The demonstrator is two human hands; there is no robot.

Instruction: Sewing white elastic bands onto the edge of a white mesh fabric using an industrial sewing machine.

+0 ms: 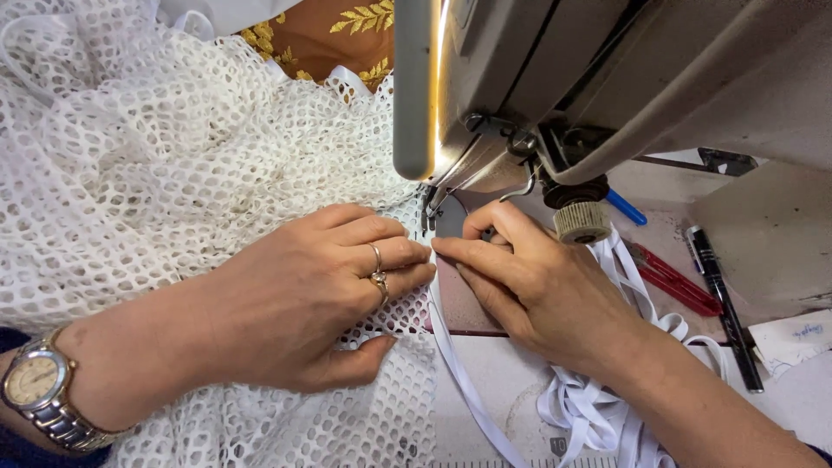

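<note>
My left hand (303, 295), with rings on one finger and a wristwatch (39, 390) on the wrist, lies flat on white open-mesh lace fabric (156, 147), fingers spread and pressing it down. My right hand (537, 277) rests just right of it, fingertips pinching the fabric edge and a white elastic band (464, 381) close to the presser foot (433, 204) of a grey sewing machine (607, 78). The fingertips of both hands nearly touch below the needle area. The band runs down toward me along the fabric edge.
A loose pile of white band (589, 407) lies under my right wrist. Red snips (672, 277), a black pen (724, 312) and a blue pen tip (626, 208) lie on the table at right. Brown gold-embroidered cloth (329, 35) shows at the top.
</note>
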